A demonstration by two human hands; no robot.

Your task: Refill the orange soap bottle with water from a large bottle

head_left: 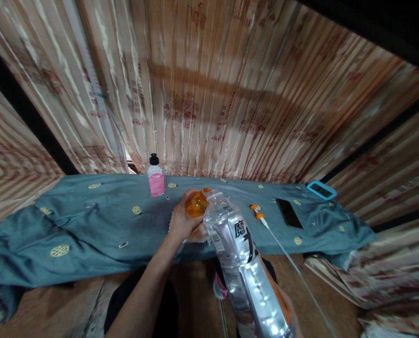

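Observation:
My left hand (pixel 183 216) is wrapped round a small translucent orange bottle (pixel 196 205) above the middle of the table. My right hand (pixel 289 305), mostly hidden behind it, holds a large clear plastic bottle (pixel 237 253) with a silver label and black lettering. The large bottle is tilted, its neck close to the orange bottle's mouth. Whether liquid is flowing cannot be made out. Under my left hand lies a pale, peach-coloured cloth (pixel 197 234). To the right rests a white and orange piece (pixel 258 216) with a long thin white line running off the table.
A teal patterned cloth (pixel 103 234) covers the table. At the back left stands a pump-type bottle with a pink label (pixel 156 180). A black phone (pixel 288 213) and a blue-framed digital clock (pixel 321 189) lie at the right. A striped curtain (pixel 202 94) hangs behind.

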